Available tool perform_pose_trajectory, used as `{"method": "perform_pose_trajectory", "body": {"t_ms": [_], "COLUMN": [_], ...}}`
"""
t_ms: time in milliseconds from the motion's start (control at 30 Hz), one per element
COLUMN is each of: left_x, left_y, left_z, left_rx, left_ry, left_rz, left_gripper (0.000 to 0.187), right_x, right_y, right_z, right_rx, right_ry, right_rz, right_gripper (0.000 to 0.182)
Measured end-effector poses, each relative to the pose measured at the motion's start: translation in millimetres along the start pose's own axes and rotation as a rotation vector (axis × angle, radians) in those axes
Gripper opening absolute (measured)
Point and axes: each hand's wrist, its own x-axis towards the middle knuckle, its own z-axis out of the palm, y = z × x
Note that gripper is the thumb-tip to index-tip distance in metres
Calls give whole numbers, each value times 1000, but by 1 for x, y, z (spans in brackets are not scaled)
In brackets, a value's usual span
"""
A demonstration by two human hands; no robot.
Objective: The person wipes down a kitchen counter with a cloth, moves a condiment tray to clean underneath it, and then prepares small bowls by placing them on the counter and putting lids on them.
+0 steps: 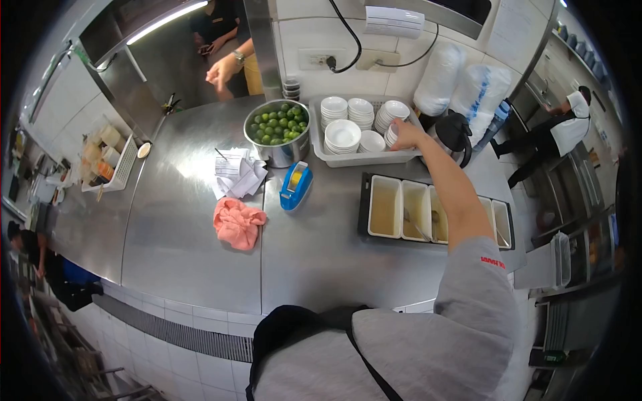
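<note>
Head view, right hand (404,134) gripping stacked bowls (391,134) in grey tray (361,159), pot (279,152) of limes (277,123)

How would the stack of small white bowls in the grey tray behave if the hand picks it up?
The right hand reaches a tilted stack of small white bowls in the grey tray. They look like glazed ceramic, so probably stiff, breakable and heavy for their size. Because the stack leans, the smooth bowls may slide apart if lifted carelessly.

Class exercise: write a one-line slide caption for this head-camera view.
Right hand reaches into a grey tray of stacked white bowls on a steel counter, beside a pot of limes.
</note>
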Motion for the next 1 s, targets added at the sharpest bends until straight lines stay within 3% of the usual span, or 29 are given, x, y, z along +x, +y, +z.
{"method": "perform_pose_trajectory", "body": {"t_ms": [67,333,400,467,533,600,667,733,767,800,867,933,967,1000], "left_x": [4,-7,-10,-25,-39,2,44,79,94,108,116,107,109,112], "left_y": [-1,-8,-8,-13,-18,79,145,226,257,283,312,328,316,294], "left_z": [3,13,19,20,17,-10,-38,-43,-37,-30,-8,5,9,11], "left_rx": [-4,7,-7,-8,2,111,-42,-326,-590,-806,-1414,-1538,-1558,-1526], "left_ry": [90,414,536,651,767,987,890,666,422,95,-514,-528,-521,-477], "left_rz": [-34,-212,-264,-329,-394,-35,168,297,305,319,42,-146,-112,-202], "left_gripper": [30,23,21,20,18,16,12,16,16,29,42,49,49,49], "right_x": [5,-9,-19,-51,-72,-94,-137,-168,-177,-188,-200,-220,-229,-230], "right_y": [3,-7,-16,-56,-74,-96,-150,-200,-217,-240,-280,-316,-326,-329], "right_z": [9,4,-1,-32,-51,-57,-50,-25,-2,22,77,122,146,171], "right_rx": [-144,-97,-241,-440,-368,-226,-36,309,272,329,353,263,227,137], "right_ry": [33,-20,127,144,231,304,296,-25,-80,-99,-170,-152,-114,-110], "right_rz": [-60,-33,-77,44,-13,-253,-527,-559,-630,-805,-1022,-1028,-981,-952], "right_gripper": [90,88,87,85,82,82,79,76,79,77,70,71,71,73]}}
